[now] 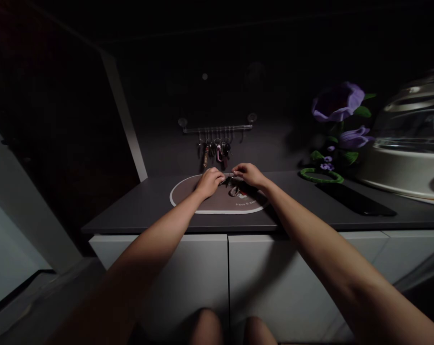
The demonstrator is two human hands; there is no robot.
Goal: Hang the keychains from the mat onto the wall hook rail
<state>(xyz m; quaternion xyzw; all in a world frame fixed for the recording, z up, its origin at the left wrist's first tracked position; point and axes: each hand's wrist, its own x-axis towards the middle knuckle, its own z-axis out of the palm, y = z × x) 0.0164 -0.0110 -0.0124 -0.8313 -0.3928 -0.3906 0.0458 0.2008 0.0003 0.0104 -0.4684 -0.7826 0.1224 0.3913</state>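
Over the oval mat (188, 196) on the counter, my two hands work close together. My left hand (210, 181) is closed, its thumb and fingers pinching what looks like a key of a small bunch of keys (230, 180). From the right, my right hand (248, 173) pinches the same bunch by its ring at the fingertips. The dim light blurs the details of the bunch. Just below it, a pale round charm or loop (234, 191) rests on the mat, beside a printed red and white picture.
A clear rail (218, 128) with hooks carries several hanging keys (218, 151) on the wall behind. To the right stand purple fabric flowers (339, 105), a green ring (321, 178), a flat black object (355, 199) and a white appliance with a clear lid (407, 163). White cabinet doors (195, 273) are below.
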